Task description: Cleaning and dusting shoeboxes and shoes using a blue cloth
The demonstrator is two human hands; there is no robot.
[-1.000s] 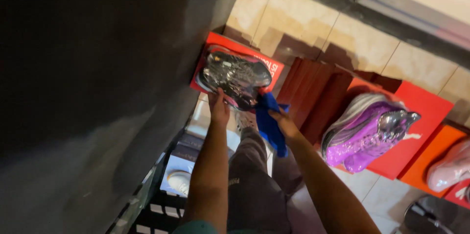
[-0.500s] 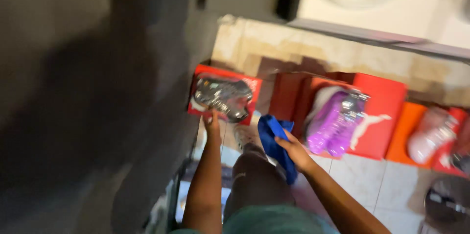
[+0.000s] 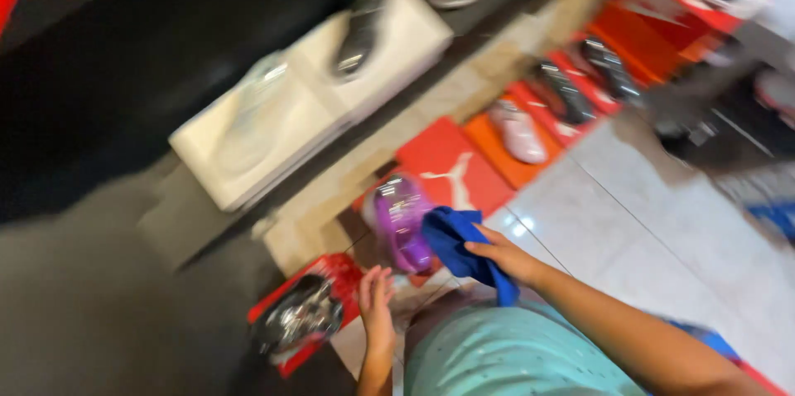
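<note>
At the lower centre of the frame, a blue cloth (image 3: 458,247) was gripped by the right hand (image 3: 512,257), closed around it. The left hand (image 3: 377,301) was held open, fingers spread, just beside a silvery shoe (image 3: 298,323) on a red box (image 3: 335,268). Just beyond the cloth, a purple shoe (image 3: 399,218) was seen. Farther off, toward the upper right, more shoes were ranged on red and orange boxes (image 3: 451,166) along the tiled floor (image 3: 662,230).
</note>
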